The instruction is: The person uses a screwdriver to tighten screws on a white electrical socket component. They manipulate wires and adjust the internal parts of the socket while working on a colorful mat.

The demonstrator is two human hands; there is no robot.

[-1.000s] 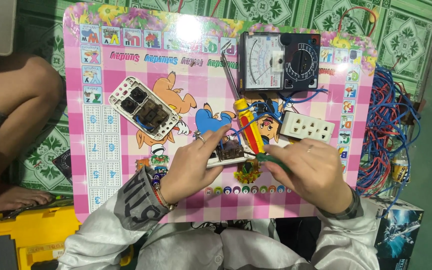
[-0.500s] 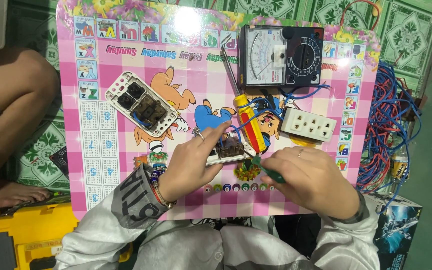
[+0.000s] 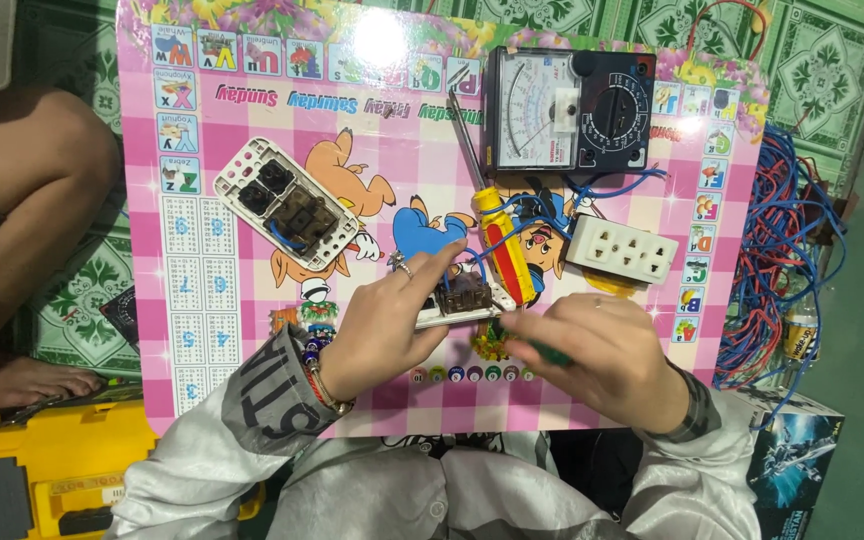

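1. The left hand (image 3: 387,325) pinches a small brown switch module (image 3: 464,296) on the pink cartoon surface (image 3: 252,100).
2. The right hand (image 3: 602,360) grips a green-handled tool (image 3: 550,352) just beside it.
3. A yellow-and-red screwdriver (image 3: 500,245), an analog multimeter (image 3: 570,110) and a white socket (image 3: 620,248) lie nearby.

Free room and obstacles on the pink board (image 3: 252,400). The left hand (image 3: 392,320) and right hand (image 3: 592,355) close together over a small switch module (image 3: 462,298) at centre. At 12 o'clock a yellow-handled screwdriver (image 3: 497,235) lies just beside the module, with an analog multimeter (image 3: 570,110) beyond it. At 2 o'clock stands a white socket block (image 3: 622,248), joined by blue wires (image 3: 552,205). At 10 o'clock lies a white switch plate (image 3: 287,205). Bare board runs along 9 o'clock and between plate and screwdriver. Wire bundles (image 3: 782,260) crowd the 3 o'clock edge.
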